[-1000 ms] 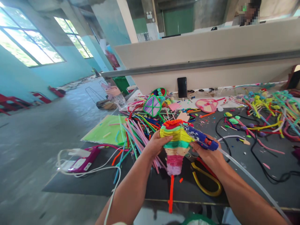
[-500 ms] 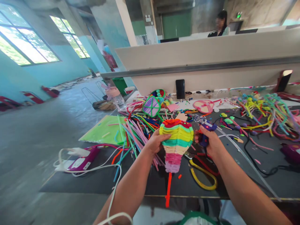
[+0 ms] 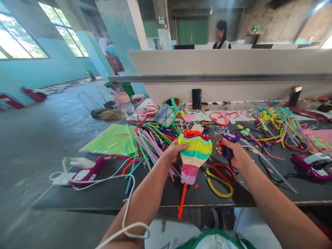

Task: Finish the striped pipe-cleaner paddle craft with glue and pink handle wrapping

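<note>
My left hand grips the left edge of a fan-shaped piece made of striped pipe cleaners in red, yellow, green, cream and pink, with an orange stem hanging below it. My right hand is wrapped round the handle of a blue glue gun, held just right of the fan with its nozzle pointing away from me. A clear glue stick trails from the gun's back to the right.
A dark table carries loose pipe cleaners, a green sheet, purple glue guns at left and right, red and yellow loops, and a phone against the partition. Behind the partition sits a person.
My right hand has drawn the glue gun off the fan's top and turned it upright to the right. The fan stays in my left hand. My view has lifted.
</note>
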Available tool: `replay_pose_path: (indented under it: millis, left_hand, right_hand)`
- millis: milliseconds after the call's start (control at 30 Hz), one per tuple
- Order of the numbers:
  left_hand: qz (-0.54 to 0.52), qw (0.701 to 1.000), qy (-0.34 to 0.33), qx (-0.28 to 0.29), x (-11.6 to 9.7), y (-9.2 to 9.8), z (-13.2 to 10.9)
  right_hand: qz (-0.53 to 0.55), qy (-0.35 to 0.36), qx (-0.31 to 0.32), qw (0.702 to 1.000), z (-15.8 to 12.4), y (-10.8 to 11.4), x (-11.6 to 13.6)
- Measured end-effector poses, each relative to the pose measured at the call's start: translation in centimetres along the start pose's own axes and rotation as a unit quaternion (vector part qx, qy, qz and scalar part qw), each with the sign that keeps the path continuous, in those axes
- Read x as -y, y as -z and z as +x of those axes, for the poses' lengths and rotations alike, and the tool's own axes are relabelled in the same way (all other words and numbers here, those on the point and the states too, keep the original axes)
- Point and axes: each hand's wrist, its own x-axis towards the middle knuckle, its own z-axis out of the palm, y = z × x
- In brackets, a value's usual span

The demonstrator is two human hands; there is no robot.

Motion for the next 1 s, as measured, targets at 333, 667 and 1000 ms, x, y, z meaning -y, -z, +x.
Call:
replay_pose_path:
  millis: [333, 667, 1000]
  left_hand:
    - [-0.004, 0.998, -0.018, -0.055, -0.4, 0.8, 0.6]
    - [-0.023, 0.998, -0.038, -0.044, -0.7, 1.7, 0.9]
    - [-0.027, 1.000, -0.007, -0.009, -1.8, 0.3, -0.9]
  right_hand:
    - [-0.068, -0.229, -0.070, 0.968, 1.4, 4.6, 0.6]
    - [-0.683, -0.148, -0.012, 0.715, -1.8, 3.0, 3.5]
    - [-0.796, 0.034, 0.188, 0.575, -7.5, 0.1, -3.3]
